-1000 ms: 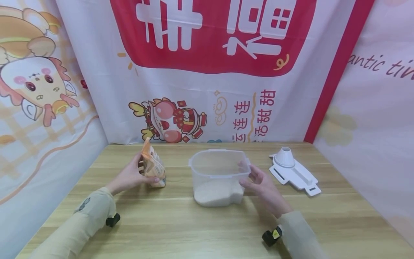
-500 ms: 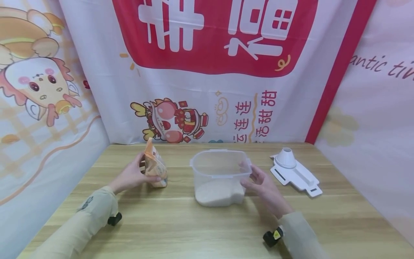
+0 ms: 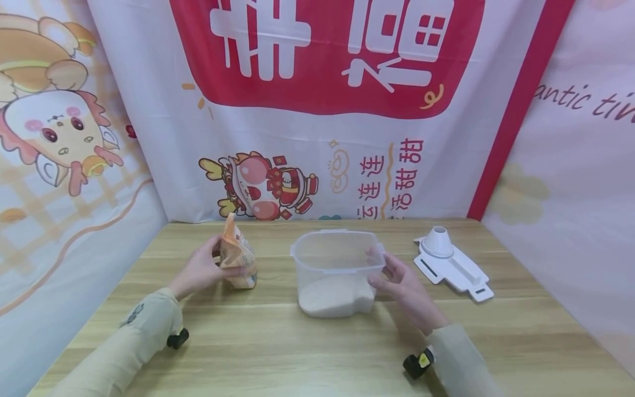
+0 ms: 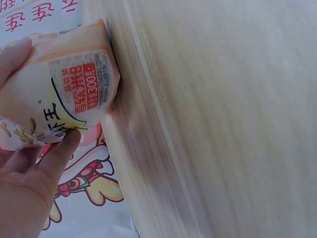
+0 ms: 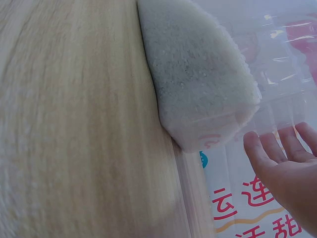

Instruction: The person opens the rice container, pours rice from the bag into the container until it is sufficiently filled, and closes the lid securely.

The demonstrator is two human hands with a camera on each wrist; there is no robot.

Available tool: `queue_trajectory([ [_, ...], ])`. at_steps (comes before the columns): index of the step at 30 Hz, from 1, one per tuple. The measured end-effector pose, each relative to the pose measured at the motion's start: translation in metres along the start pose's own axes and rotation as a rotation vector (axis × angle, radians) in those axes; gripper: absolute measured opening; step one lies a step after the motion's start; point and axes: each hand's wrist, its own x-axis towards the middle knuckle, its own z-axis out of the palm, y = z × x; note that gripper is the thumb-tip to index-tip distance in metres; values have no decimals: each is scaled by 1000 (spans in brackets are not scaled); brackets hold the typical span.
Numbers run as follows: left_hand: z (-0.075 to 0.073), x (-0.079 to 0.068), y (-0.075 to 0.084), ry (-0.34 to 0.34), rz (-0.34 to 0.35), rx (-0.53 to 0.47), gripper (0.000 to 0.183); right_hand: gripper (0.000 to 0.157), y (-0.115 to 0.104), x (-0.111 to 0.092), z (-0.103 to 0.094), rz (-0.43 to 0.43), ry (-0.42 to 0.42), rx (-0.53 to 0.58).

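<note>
My left hand point(image 3: 200, 270) holds a small orange-and-cream bag of rice point(image 3: 238, 262) standing upright at the left of the table. In the left wrist view, the thumb and fingers lie on opposite sides of this bag point(image 4: 74, 89), whose label reads 300 grams. A translucent plastic rice container point(image 3: 337, 270) stands lidless at the middle, with white rice point(image 3: 327, 298) in its lower part. My right hand point(image 3: 404, 286) holds the container's right end, thumb at the front and fingers around the far side. The right wrist view shows the fingers point(image 5: 272, 148) against the clear wall.
A white plastic lid-like piece point(image 3: 458, 267) with a cone-shaped spout point(image 3: 437, 242) lies at the right of the wooden table point(image 3: 297, 358). Printed cloth point(image 3: 317, 132) hangs behind the table and along both sides.
The bag of rice shifts very slightly in my left hand, and its top looks a little more creased. My right hand and the container stay in place.
</note>
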Motion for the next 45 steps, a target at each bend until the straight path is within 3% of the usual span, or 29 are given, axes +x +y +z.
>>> queue_trajectory([
  [10, 2, -2, 0, 45, 21, 32, 81, 76, 0, -1, 0, -5, 0, 6],
  [24, 3, -6, 3, 72, -4, 26, 84, 77, 0, -2, -1, 12, 6, 12],
  [33, -2, -10, 7, 121, -27, 94, 89, 75, 1, -2, -1, -11, 0, 1],
  [45, -6, -16, 13, 158, -48, 139, 80, 78, 1, -1, 0, 17, 24, 1],
])
